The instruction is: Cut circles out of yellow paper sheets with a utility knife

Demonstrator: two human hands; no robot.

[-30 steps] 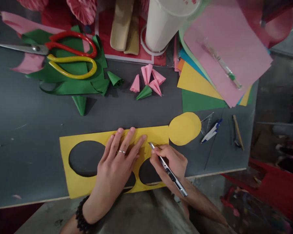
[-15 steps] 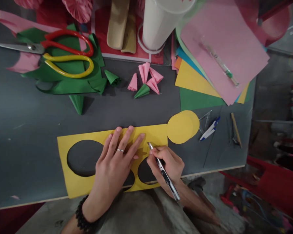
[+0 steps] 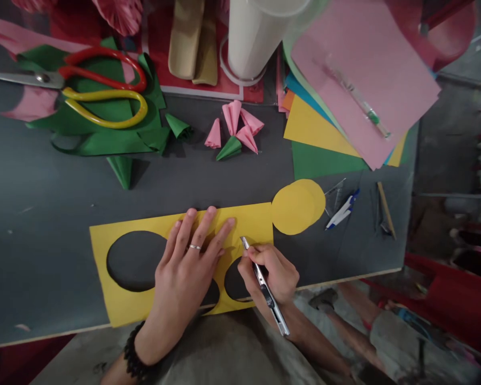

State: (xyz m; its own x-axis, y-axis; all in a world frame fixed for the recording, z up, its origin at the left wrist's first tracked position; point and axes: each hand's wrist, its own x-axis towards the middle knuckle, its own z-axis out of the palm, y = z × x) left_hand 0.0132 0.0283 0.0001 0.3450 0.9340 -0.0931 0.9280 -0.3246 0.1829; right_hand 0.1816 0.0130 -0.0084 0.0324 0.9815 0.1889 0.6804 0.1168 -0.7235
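Note:
A long yellow paper strip with round holes cut out lies near the table's front edge. My left hand rests flat on it, fingers spread, a ring on one finger. Just to the right, my right hand grips a slim metal craft knife like a pen, its tip touching the strip near my left fingertips. Cut yellow discs lie stacked beside the strip's right end.
Red-and-yellow scissors lie on green paper scraps at the back left. Small pink and green paper cones sit mid-table. A stack of coloured sheets, a white cylinder and a blue-white pen are on the right.
The view has shifted slightly, so everything sits a little further left. My right hand has drawn the knife a little toward me; my left hand stays pressed on the strip.

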